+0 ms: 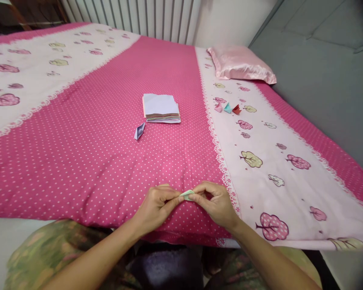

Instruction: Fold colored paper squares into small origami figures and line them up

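both hands meet at the near edge of the bed, low in the middle of the view. left hand (pixel 155 205) and right hand (pixel 215 202) each pinch one end of a small pale green folded paper (pixel 187 195), fingertips closed tight on it; the paper sits between the two hands, just above the pink dotted bedspread (pixel 93 161), whether it touches the cloth i cannot tell.

further up the bed, well apart from the hands: a stack of square paper sheets (pixel 161 108), white sheet on top, coloured edges showing below. just beside its near left corner lies a lilac folded piece (pixel 139 131).

to the right of the stack, on the pale tree-print panel (pixel 260 133), three small folded pieces in a row: pink one (pixel 218 107), teal one (pixel 228 108), red one (pixel 236 109), close together.

pink satin pillow (pixel 240 64) at the far right of the bed, against a grey padded surface (pixel 320 72). the person's lap, in green patterned cloth (pixel 48 253), shows below the bed edge.
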Motion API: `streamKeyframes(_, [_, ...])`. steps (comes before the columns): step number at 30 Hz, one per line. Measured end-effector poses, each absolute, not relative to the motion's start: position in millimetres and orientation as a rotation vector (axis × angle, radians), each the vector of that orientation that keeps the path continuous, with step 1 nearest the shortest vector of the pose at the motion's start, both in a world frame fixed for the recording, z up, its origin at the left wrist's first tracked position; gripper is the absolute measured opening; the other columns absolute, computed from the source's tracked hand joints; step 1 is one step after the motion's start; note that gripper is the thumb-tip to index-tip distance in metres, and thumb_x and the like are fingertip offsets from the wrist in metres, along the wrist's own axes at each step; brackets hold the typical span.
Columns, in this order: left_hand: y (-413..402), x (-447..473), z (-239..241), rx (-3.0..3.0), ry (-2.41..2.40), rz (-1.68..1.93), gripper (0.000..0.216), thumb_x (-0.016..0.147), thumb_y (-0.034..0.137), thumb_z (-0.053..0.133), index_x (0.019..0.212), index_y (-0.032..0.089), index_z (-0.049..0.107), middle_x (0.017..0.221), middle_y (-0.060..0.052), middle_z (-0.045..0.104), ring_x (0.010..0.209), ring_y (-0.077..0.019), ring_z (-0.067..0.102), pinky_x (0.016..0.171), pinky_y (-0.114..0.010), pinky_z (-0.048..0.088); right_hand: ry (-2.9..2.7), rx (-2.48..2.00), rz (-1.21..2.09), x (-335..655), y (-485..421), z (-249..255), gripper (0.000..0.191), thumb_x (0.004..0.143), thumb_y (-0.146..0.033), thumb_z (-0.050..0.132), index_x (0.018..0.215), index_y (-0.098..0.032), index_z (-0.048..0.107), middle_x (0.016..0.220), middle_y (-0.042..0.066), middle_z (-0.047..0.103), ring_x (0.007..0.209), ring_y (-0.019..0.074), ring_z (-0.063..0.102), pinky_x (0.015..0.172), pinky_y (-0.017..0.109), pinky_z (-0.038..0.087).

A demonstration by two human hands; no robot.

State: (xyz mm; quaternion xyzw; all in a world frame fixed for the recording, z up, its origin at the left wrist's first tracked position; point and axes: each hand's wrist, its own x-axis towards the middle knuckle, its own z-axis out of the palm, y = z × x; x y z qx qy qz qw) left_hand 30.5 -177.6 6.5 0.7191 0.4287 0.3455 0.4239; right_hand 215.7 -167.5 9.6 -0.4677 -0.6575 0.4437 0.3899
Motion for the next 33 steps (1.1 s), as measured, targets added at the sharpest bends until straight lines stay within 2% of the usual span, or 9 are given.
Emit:
streamKeyframes(6, [-176.9, 31.8, 5.5, 1.497, 1.168, 0.856, 0.023, 0.081, 0.031, 0.057, 0.083, 0.014, 0.072, 0.065, -0.002, 0.066, 0.055, -0.0112, 0.053, 0.051, -0.020, 0.039, -1.484, -1.228, 1.349, 217.0, -163.3, 1.0, 0.016, 0.073, -0.033, 0.067, 0.071, -0.017, 0.065, 0.056, -0.002, 0.059, 0.047, 0.0084, 0.049, 0.045, 0.020, 0.038])
streamKeyframes(10, [-176.8, 37.1, 6.7, 1.232, 1.117, 0.940, 0.025, 0.075, 0.029, 0.064, 0.095, 0.016, 0.071, 0.077, -0.005, 0.073, 0.063, -0.0131, 0.061, 0.059, -0.021, 0.046, -1.404, -1.205, 1.497, 215.8, -163.1, 0.1, 0.017, 0.073, -0.034, 0.067, 0.074, -0.017, 0.064, 0.054, -0.004, 0.057, 0.046, 0.0074, 0.048, 0.044, 0.019, 0.037])
streamKeyframes(12, [-177.0, 39.3, 7.4, 1.185, 1.106, 0.965, 0.023, 0.075, 0.028, 0.064, 0.093, 0.016, 0.072, 0.082, -0.006, 0.074, 0.067, -0.0142, 0.063, 0.062, -0.022, 0.047, -1.423, -1.202, 1.478, 214.2, -164.6, 0.6, 0.016, 0.073, -0.032, 0.066, 0.073, -0.017, 0.064, 0.056, -0.003, 0.058, 0.048, 0.0076, 0.049, 0.046, 0.019, 0.038])
streamKeyframes(16, [-178.4, 40.6, 7.1, 1.197, 1.191, 0.970, 0.019, 0.075, 0.029, 0.064, 0.081, 0.013, 0.074, 0.070, -0.006, 0.073, 0.058, -0.0132, 0.061, 0.055, -0.020, 0.046, -1.488, -1.225, 1.387, 211.3, -167.8, 2.3, 0.013, 0.072, -0.030, 0.068, 0.073, -0.017, 0.065, 0.060, -0.001, 0.061, 0.051, 0.0088, 0.052, 0.048, 0.020, 0.040])
streamKeyframes(19, [-180.1, 40.5, 5.2, 1.248, 1.170, 0.936, 0.019, 0.076, 0.030, 0.063, 0.078, 0.014, 0.074, 0.067, -0.005, 0.072, 0.057, -0.0124, 0.060, 0.055, -0.020, 0.045, -1.492, -1.244, 1.335, 210.1, -168.5, 3.6, 0.015, 0.071, -0.031, 0.069, 0.077, -0.017, 0.068, 0.061, 0.000, 0.064, 0.052, 0.0100, 0.054, 0.047, 0.021, 0.042])
streamKeyframes(26, [-183.5, 44.4, 2.9, 1.205, 1.192, 0.939, 0.020, 0.075, 0.031, 0.063, 0.072, 0.014, 0.074, 0.055, -0.002, 0.067, 0.049, -0.0098, 0.057, 0.050, -0.018, 0.045, -1.399, -1.248, 1.392, 209.3, -168.8, 6.0, 0.019, 0.070, -0.035, 0.070, 0.067, -0.016, 0.067, 0.049, -0.002, 0.060, 0.041, 0.0084, 0.051, 0.041, 0.020, 0.042])
streamKeyframes(33, [-175.5, 39.2, 4.8, 1.100, 1.061, 0.830, 0.021, 0.076, 0.032, 0.061, 0.082, 0.016, 0.073, 0.068, -0.003, 0.073, 0.059, -0.0121, 0.064, 0.060, -0.021, 0.051, -1.310, -1.274, 1.474, 213.8, -164.3, 4.4, 0.021, 0.068, -0.036, 0.072, 0.067, -0.015, 0.066, 0.046, -0.003, 0.057, 0.040, 0.0072, 0.049, 0.039, 0.018, 0.041])
